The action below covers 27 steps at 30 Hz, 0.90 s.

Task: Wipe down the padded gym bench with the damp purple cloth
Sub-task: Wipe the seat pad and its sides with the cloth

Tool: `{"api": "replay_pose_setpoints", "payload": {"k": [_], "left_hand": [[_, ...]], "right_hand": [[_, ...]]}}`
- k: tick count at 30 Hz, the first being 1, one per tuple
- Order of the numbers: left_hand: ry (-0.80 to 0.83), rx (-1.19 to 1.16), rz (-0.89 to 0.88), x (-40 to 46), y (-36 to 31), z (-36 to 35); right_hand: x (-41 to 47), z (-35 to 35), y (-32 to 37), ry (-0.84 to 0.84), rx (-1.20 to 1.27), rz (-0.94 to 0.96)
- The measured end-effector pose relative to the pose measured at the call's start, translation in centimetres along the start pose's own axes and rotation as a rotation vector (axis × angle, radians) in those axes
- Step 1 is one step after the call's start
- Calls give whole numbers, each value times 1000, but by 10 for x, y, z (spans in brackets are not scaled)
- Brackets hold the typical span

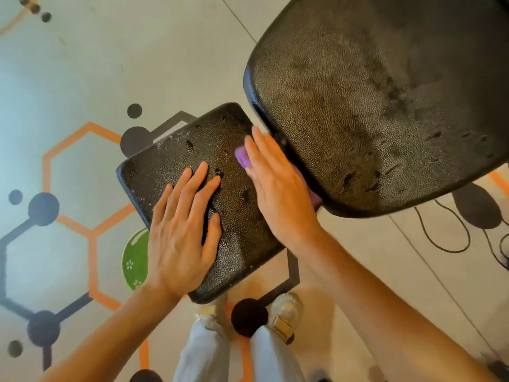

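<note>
The gym bench has two black textured pads: a small seat pad (237, 216) in the centre and a large raised back pad (371, 106) at the upper right. My left hand (181, 235) lies flat and spread on the seat pad's near left part. My right hand (278, 188) presses the purple cloth (242, 157) onto the seat pad's far right edge, beside the gap under the back pad. Most of the cloth is hidden beneath the palm; a purple bit shows at the fingertips and another at the wrist side. Wet spots glisten on the seat pad.
The floor (137, 64) below is pale with orange and dark hexagon markings and a green round spot (135, 260). My feet in light shoes (286, 312) stand just under the seat pad's near end. Black cables (446, 238) loop on the floor at right.
</note>
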<state>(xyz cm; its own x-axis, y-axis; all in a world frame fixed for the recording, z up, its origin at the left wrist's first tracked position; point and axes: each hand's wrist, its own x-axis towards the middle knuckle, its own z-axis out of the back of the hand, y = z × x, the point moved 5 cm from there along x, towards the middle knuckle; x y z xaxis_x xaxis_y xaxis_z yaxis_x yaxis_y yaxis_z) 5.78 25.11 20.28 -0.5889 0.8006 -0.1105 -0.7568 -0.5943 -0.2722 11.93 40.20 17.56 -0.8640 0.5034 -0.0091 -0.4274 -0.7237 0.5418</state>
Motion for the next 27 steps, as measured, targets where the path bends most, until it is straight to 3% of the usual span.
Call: {"api": "replay_pose_setpoints", "payload": {"k": [4,10,17,23,27], "left_hand": [[-3,-14,7,0,-1,2],[16,-16,1,0,0,2],[2,-48,2,0,3,2],[1,-122,-46,-2,9,7],[-79,-170,115,5,38,16]], "right_hand": [[-70,12,-2,-32,-22,27],[34,-10,20,36,56,-3],[-10,13,-12,153,-73,196],[-24,7,-9,97,140,81],[-60,10,-5,79,81,39]]}}
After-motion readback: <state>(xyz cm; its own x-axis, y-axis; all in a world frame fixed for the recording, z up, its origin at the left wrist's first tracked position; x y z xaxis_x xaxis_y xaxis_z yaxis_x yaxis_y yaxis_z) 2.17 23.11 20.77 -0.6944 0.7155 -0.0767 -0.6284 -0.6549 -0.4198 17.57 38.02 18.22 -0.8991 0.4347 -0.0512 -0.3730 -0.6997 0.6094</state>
